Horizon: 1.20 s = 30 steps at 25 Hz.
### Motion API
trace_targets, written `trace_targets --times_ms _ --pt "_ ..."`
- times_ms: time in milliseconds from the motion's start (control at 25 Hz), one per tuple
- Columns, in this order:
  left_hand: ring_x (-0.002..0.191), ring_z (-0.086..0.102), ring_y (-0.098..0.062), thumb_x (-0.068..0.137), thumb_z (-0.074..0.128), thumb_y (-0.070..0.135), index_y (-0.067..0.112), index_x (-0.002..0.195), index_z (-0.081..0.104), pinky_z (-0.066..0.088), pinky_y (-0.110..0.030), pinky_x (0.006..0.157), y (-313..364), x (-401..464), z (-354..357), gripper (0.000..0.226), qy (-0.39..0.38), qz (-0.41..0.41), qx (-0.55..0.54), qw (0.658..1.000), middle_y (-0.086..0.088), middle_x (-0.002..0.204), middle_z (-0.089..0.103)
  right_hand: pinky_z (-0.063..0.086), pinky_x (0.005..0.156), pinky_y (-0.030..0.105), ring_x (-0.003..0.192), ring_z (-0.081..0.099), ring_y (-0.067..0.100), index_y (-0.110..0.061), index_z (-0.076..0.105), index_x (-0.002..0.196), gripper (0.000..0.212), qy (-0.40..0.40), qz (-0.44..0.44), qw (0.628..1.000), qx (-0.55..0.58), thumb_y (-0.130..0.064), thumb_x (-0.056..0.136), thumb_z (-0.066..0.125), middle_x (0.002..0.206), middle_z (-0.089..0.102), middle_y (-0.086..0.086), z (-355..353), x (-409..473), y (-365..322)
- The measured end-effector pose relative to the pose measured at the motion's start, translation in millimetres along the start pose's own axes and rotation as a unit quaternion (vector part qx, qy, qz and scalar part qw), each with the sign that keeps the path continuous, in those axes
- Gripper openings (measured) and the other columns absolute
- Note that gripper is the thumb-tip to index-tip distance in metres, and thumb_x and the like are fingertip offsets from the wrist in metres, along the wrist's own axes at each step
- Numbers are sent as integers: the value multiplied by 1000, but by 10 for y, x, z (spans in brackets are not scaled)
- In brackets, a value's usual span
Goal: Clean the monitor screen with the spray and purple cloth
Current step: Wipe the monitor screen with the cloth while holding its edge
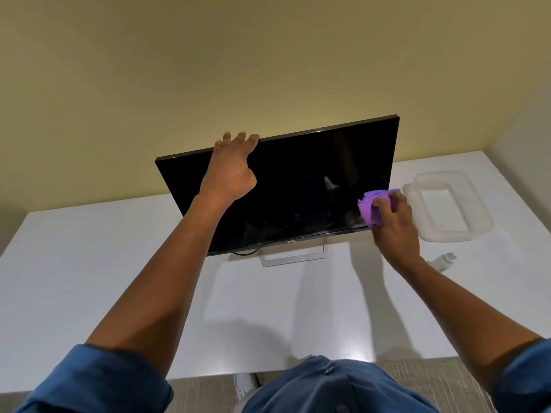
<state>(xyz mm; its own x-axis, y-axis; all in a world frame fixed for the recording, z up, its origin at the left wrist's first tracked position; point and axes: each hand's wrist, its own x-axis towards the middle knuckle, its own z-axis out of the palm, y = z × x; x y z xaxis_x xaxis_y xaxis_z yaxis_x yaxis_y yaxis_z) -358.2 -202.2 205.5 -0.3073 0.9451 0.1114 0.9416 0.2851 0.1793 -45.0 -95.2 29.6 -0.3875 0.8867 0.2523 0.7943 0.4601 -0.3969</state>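
- Blue shirt (328, 383) and rolled sleeves sit nearest the camera; both forearms reach over a white desk (89, 263).
- Left hand (231, 171) grips the monitor (298, 180) at its top edge, fingers curled over the bezel.
- Right hand (393, 225) clenches a bunched purple cloth (372, 205), pressed to the screen's lower right corner.
- Spray bottle (444, 260) lies on the desk right of that hand, near a clear tub (453, 204).
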Motion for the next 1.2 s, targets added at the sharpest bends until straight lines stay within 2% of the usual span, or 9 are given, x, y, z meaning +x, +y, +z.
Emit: trace_targets --times_ms 80,200,280,360,560,760,960,1080,1200 --pt "146 15 -44 77 46 -7 13 149 33 14 -52 121 1 -17 -2 76 1 2 2 1000 -17 155 32 52 64 40 109 47 39 -17 46 114 48 -6 36 998 43 -1 76 70 137 33 12 114 -111 8" --pt "146 15 -45 77 47 -6 14 149 32 14 -53 121 -13 -25 10 76 -1 6 8 1000 -16 155 32 56 73 45 109 49 38 -17 44 115 52 10 70 994 85 -5 75 75 134 34 12 153 -76 -55" --pt "146 15 -44 77 48 -5 14 149 31 13 -53 121 -19 -23 9 77 -6 6 12 1000 -16 156 30 57 78 45 110 49 38 -16 43 117 55 19 74 992 103 -6 74 76 134 34 13 181 -42 -164" --pt "146 14 -44 77 48 -5 14 150 29 12 -52 121 -16 -17 4 77 -11 5 15 1000 -16 157 29 55 76 42 109 50 38 -15 44 115 52 27 61 991 112 -7 74 74 132 34 13 257 -32 -371" --pt "147 13 -44 79 49 -3 14 151 27 12 -52 121 -46 5 5 78 -20 11 20 1000 -18 158 27 55 70 43 98 49 39 -16 49 108 47 -3 -13 994 106 2 70 69 127 41 21 646 -145 -1120" --pt "147 13 -44 77 51 -4 14 152 27 12 -52 121 -38 -12 8 80 -16 16 14 1000 -17 158 26 54 54 34 94 48 31 -18 50 113 62 -111 -146 983 3 10 63 72 130 44 15 936 -416 -1557" --pt "147 11 -43 77 51 -4 14 152 25 10 -51 121 -87 -23 10 81 -28 26 14 999 -17 159 24 54 59 37 95 51 32 -21 51 116 62 -163 -213 961 -71 6 64 71 130 48 13 903 -462 -1343" --pt "148 10 -42 78 51 -3 14 152 24 10 -51 122 -114 -14 10 81 -30 32 13 999 -16 159 23 53 60 36 94 55 35 -19 55 117 53 -172 -178 966 -77 -1 70 68 127 51 11 785 -480 -944" --pt "148 9 -41 79 51 -3 15 153 23 9 -51 122 -128 -17 19 81 -29 36 5 999 -15 160 22 50 54 36 87 55 39 -16 59 110 46 -153 -97 979 -92 1 68 65 116 54 12 594 -451 -500"
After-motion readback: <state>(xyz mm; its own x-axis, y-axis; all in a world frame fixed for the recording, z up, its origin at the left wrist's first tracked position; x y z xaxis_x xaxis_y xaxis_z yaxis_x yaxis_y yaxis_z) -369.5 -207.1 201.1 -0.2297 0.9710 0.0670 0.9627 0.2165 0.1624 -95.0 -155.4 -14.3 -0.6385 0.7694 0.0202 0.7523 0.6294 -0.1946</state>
